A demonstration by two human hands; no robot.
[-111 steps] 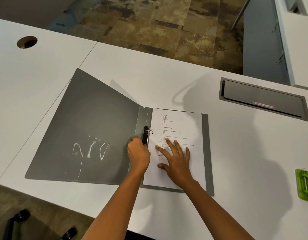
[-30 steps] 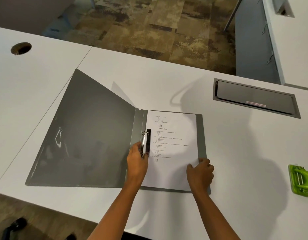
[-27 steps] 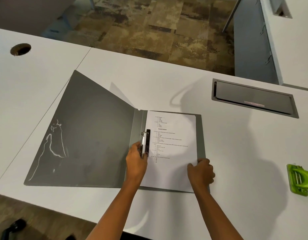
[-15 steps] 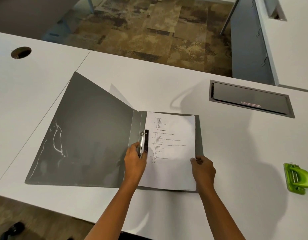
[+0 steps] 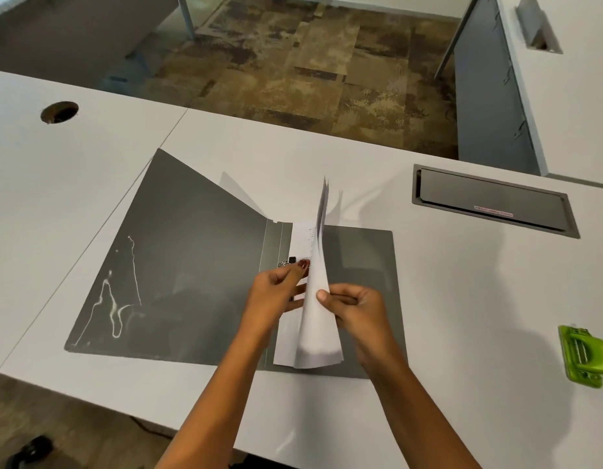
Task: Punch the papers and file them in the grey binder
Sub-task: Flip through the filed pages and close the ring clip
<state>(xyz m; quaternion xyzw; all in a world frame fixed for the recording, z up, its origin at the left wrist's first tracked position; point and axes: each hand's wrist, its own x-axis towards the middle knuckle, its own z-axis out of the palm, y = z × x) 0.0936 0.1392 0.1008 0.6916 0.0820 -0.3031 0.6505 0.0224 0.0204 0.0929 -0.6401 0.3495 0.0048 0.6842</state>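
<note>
White desk (image 5: pixel 462 299), green punch (image 5: pixel 586 357) aside, open grey binder (image 5: pixel 191 265), right grip (image 5: pixel 356 308) pinching upturned papers (image 5: pixel 317 326), left grip (image 5: pixel 273 299) released

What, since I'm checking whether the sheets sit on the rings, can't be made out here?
Head view:
Ring clip: mostly behind the left hand; open or closed unclear.
Punched holes: hidden by the raised papers, pinched by the right hand.
Printed text: too small, blurred.

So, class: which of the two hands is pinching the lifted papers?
The right hand: its thumb and curled fingers pinch the papers. The left hand lies by the rings of the grey binder, fingers straighter.
</note>
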